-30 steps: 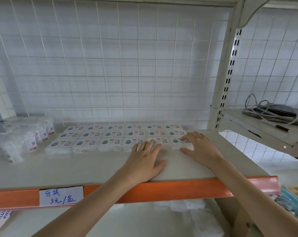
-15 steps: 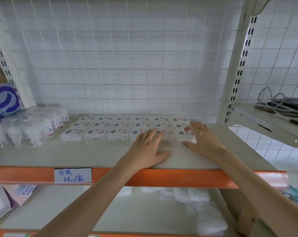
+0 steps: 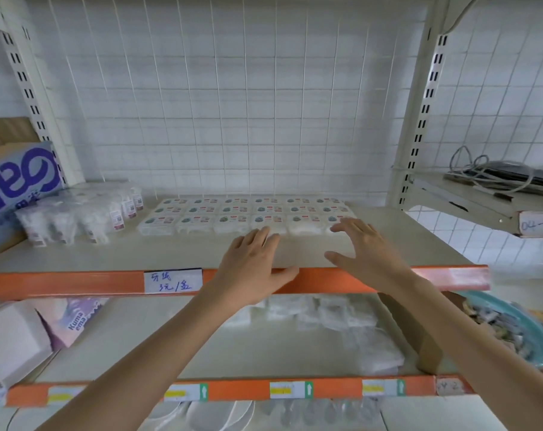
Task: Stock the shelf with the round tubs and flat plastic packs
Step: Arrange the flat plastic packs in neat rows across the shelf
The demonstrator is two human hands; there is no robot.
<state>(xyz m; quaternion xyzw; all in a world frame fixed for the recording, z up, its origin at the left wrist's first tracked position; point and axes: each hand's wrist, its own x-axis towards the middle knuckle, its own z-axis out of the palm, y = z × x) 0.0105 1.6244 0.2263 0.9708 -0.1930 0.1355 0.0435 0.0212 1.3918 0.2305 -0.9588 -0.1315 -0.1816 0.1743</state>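
Note:
Flat plastic packs (image 3: pixel 232 214) lie in three neat rows at the back middle of the cream shelf (image 3: pixel 176 253). To their left stands a cluster of clear round tubs (image 3: pixel 77 216) with small labels. My left hand (image 3: pixel 251 269) hovers over the shelf's front edge, fingers straight, tips close to the front row of packs. A little to the right my right hand (image 3: pixel 366 253) is spread, fingers relaxed, just in front of the rightmost packs. Neither hand holds anything.
An orange rail (image 3: pixel 77 283) with a handwritten price tag (image 3: pixel 172 281) fronts the shelf. A blue-printed carton (image 3: pixel 11 191) stands at far left. Cables (image 3: pixel 494 175) lie on the right-hand shelf. Below are tissue packs (image 3: pixel 74 318), plastic bags (image 3: pixel 341 325) and a teal basket (image 3: pixel 519 325).
Both hands have pulled back from the front row of packs toward the shelf edge and lifted slightly. The view has moved back and down, showing the lower shelf.

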